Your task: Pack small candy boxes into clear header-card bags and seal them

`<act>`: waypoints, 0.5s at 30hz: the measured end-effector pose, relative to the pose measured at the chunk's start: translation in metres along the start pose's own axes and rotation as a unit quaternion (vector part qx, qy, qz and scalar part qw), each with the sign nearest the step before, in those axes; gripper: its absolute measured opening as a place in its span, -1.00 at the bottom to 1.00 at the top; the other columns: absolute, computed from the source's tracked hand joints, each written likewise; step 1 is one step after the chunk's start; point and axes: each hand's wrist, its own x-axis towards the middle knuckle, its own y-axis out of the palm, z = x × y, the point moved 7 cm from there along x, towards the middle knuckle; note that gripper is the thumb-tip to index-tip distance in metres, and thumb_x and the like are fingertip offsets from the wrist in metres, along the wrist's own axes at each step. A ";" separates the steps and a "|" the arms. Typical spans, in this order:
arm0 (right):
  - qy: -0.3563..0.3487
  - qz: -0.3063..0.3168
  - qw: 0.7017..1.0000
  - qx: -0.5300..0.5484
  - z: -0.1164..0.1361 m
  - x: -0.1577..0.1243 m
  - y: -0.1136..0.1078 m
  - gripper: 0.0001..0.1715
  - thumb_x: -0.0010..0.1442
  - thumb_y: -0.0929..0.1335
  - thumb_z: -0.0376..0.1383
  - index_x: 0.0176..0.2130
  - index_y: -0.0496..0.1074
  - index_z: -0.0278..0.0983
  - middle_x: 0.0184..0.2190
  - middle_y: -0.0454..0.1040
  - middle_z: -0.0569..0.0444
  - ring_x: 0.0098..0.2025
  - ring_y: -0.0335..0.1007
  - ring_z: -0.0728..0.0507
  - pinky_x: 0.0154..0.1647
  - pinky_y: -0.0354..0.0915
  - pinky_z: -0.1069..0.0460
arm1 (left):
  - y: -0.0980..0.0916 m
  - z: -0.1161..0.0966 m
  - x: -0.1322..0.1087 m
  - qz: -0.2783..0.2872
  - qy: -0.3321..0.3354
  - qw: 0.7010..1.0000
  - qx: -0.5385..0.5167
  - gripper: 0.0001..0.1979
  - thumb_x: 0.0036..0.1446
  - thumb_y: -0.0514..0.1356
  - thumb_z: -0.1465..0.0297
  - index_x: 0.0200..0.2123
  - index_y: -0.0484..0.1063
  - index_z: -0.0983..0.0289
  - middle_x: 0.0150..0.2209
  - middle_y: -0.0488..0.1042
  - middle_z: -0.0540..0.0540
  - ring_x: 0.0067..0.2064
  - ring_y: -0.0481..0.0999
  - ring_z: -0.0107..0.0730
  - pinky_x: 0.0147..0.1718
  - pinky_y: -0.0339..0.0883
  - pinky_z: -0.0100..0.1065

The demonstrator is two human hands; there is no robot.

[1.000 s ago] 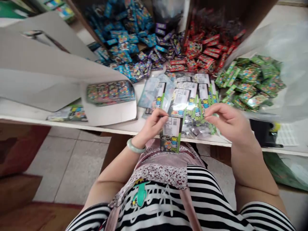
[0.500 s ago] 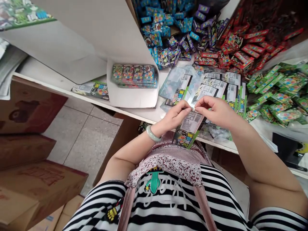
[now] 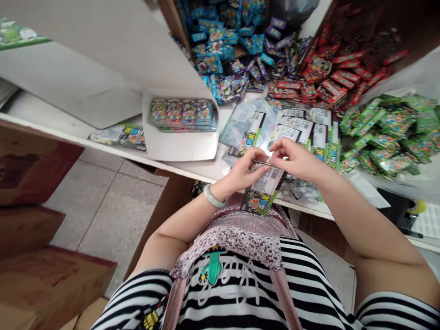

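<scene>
A flat printed plastic bag (image 3: 258, 201), black and green with a pale label panel, hangs at the table's front edge before my apron. My left hand (image 3: 242, 173), with a pale green bangle on its wrist, grips the bag's top edge between thumb and fingers. From the other side, my right hand (image 3: 294, 159) pinches the same edge, fingertips close to the left ones. What lies between the fingertips is too small to make out. Just beyond the hands, more printed bags (image 3: 319, 137) lie overlapping on the table.
A white open carton (image 3: 182, 149) holds a stack of small colourful packs (image 3: 184, 114). Behind are heaps of blue packets (image 3: 216, 46), purple packets (image 3: 237, 85), red packets (image 3: 340, 75) and green packets (image 3: 392, 123). Cardboard boxes (image 3: 65, 275) stand on the floor at left.
The view has shifted slightly, so the table things sit further left. My left thumb and fingers are spread a little wider at the bag's top edge. Both hands stay on the bag.
</scene>
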 end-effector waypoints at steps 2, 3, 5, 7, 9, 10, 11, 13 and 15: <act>0.080 0.055 0.991 0.089 -0.015 0.002 0.013 -0.74 -0.03 0.48 -0.30 -0.29 0.41 -0.20 -0.50 0.42 0.21 -0.47 0.30 -0.05 -0.50 0.16 0.07 | 0.002 -0.004 -0.001 0.025 0.002 1.000 -0.002 -0.71 0.31 0.20 0.14 -0.09 0.39 0.23 -0.18 0.51 0.12 -0.13 0.52 -0.34 -0.12 0.41 -0.29; 0.125 0.089 0.980 0.128 -0.022 0.002 0.022 -0.75 -0.04 0.48 -0.29 -0.30 0.41 -0.20 -0.52 0.41 0.22 -0.50 0.27 -0.04 -0.54 0.12 0.09 | 0.002 -0.004 -0.002 0.034 -0.008 0.999 -0.002 -0.73 0.31 0.21 0.16 -0.10 0.43 0.23 -0.18 0.53 0.12 -0.13 0.54 -0.32 -0.11 0.43 -0.28; 0.191 0.142 0.952 0.194 -0.032 -0.002 0.035 -0.82 -0.01 0.46 -0.27 -0.34 0.43 -0.20 -0.57 0.36 0.22 -0.54 0.23 -0.04 -0.60 0.08 0.10 | 0.002 -0.001 -0.002 0.051 -0.038 0.998 -0.003 -0.76 0.27 0.24 0.19 -0.11 0.49 0.21 -0.19 0.57 0.11 -0.14 0.56 -0.30 -0.14 0.45 -0.28; 0.195 0.143 0.944 0.224 -0.034 -0.004 0.030 -0.86 0.02 0.43 -0.28 -0.33 0.43 -0.20 -0.55 0.39 0.21 -0.52 0.28 -0.04 -0.60 0.15 0.10 | -0.005 0.004 -0.001 0.048 -0.069 0.996 -0.009 -0.79 0.18 0.31 0.22 -0.19 0.53 0.21 -0.24 0.58 0.09 -0.18 0.56 -0.29 -0.19 0.46 -0.29; 0.128 0.081 0.971 0.186 -0.033 -0.009 -0.001 -0.82 0.05 0.42 -0.31 -0.26 0.44 -0.20 -0.42 0.51 0.16 -0.40 0.40 -0.06 -0.47 0.30 0.08 | -0.023 0.012 0.002 -0.002 -0.113 0.994 -0.010 -0.80 0.05 0.39 0.26 -0.28 0.55 0.21 -0.29 0.59 0.07 -0.22 0.56 -0.29 -0.21 0.47 -0.28; 0.079 0.026 0.987 0.137 -0.033 -0.015 -0.027 -0.79 0.08 0.42 -0.31 -0.21 0.45 -0.20 -0.33 0.55 0.14 -0.30 0.45 -0.08 -0.35 0.37 0.04 | -0.037 0.017 0.003 -0.052 -0.140 0.989 -0.015 -0.79 -0.02 0.41 0.28 -0.32 0.55 0.22 -0.32 0.59 0.05 -0.26 0.55 -0.31 -0.23 0.46 -0.29; 0.033 -0.045 0.996 0.070 -0.034 -0.023 -0.059 -0.77 0.11 0.41 -0.29 -0.16 0.46 -0.19 -0.25 0.57 0.11 -0.21 0.47 -0.11 -0.21 0.40 0.00 | -0.053 0.023 0.003 -0.115 -0.166 0.979 -0.026 -0.77 -0.09 0.43 0.30 -0.34 0.54 0.22 -0.34 0.58 0.03 -0.30 0.54 -0.34 -0.27 0.46 -0.31; -0.014 -0.219 0.971 -0.094 -0.044 -0.047 -0.130 -0.74 0.19 0.39 -0.23 -0.09 0.46 -0.21 -0.19 0.57 0.05 -0.12 0.47 -0.17 0.01 0.37 -0.11 | -0.081 0.034 0.001 -0.244 -0.201 0.947 -0.066 -0.71 -0.21 0.45 0.34 -0.37 0.49 0.22 -0.40 0.55 -0.02 -0.38 0.48 -0.42 -0.34 0.43 -0.34; 0.043 -0.380 0.898 -0.220 -0.066 -0.072 -0.192 -0.66 0.20 0.38 -0.19 -0.04 0.44 -0.27 -0.15 0.55 -0.07 -0.10 0.47 -0.27 0.06 0.34 -0.22 | -0.093 0.045 0.002 -0.327 -0.213 0.915 -0.106 -0.65 -0.31 0.43 0.36 -0.38 0.42 0.22 -0.40 0.52 -0.06 -0.37 0.49 -0.44 -0.32 0.44 -0.34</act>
